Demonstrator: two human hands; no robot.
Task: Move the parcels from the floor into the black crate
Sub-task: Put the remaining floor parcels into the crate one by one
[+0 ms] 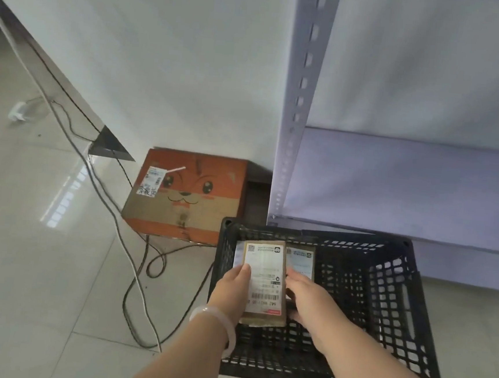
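Note:
A black lattice crate (390, 294) stands on the floor at lower right. Over its left half I hold a small brown parcel (265, 268) with a white shipping label. My left hand (233, 290) grips its left edge and my right hand (305, 296) grips its right edge. A second labelled parcel (300, 261) lies inside the crate behind it, partly hidden. A large orange cardboard box (187, 195) with a cartoon face rests on the floor to the left behind the crate.
A grey metal shelf unit (393, 183) rises right behind the crate, its upright post (293, 117) near the crate's back left corner. Black and white cables (132, 272) trail across the tiled floor left of the crate. A white wall stands behind.

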